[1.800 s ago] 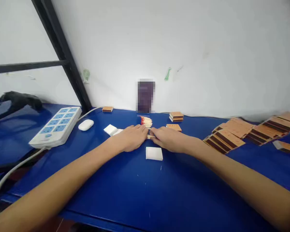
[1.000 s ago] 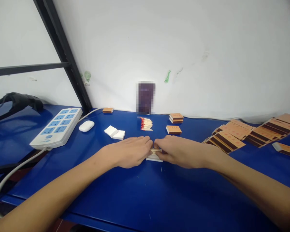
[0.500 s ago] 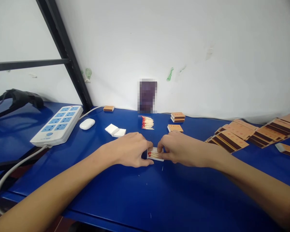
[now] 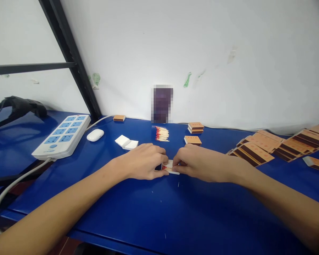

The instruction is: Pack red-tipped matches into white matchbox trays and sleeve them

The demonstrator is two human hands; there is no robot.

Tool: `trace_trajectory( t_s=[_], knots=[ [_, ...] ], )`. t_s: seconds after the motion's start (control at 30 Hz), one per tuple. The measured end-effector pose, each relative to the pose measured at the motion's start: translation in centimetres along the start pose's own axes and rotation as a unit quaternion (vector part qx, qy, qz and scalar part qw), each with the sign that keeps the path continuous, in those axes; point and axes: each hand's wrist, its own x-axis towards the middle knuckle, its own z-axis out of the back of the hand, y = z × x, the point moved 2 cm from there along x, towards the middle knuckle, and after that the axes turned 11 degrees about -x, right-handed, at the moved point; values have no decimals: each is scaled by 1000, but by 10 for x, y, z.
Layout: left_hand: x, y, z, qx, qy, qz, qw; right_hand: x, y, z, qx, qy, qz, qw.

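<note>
On the blue table, a small white matchbox tray [image 4: 176, 173] lies between my hands, with red-tipped matches [image 4: 168, 169] inside. My left hand [image 4: 145, 161] grips the tray's left end between thumb and fingers. Reaching in from the right, my right hand [image 4: 199, 162] has its thumb and fingertips pinched together at the pale ends of the matches; how many it holds is hidden. Just behind the hands is a loose pile of matches [image 4: 162, 134], heads to the left. Two empty-looking white trays [image 4: 131, 144] rest beyond my left hand.
Closed matchboxes stand at the back right, a stacked pair [image 4: 195, 128] and a single matchbox [image 4: 192, 140]. Another matchbox [image 4: 119, 118] is near the wall. Flat matchbox sleeves [image 4: 255, 152] spread rightward. A power strip [image 4: 62, 136] and white earphone case [image 4: 95, 135] sit left.
My right fingertips have shifted slightly left and closed together over the matches in the tray. My left hand keeps its hold. The view has shifted slightly.
</note>
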Motion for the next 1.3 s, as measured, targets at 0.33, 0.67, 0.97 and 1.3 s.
trace_trajectory(
  t_s=[0.33,0.67,0.97,1.3],
  knots=[
    [4,-5,-1,130,25,-35,991,5,-15,-4,42,-4,-1,999],
    [2,-4,-2,98,10,-36,995,3,-16,2,82,10,22,996],
    [1,-4,-1,44,2,-19,999,28,-27,-6,18,-220,-111,969],
    [3,7,-10,-240,-224,142,934,50,-47,-39,-59,-243,-118,961]
  ],
)
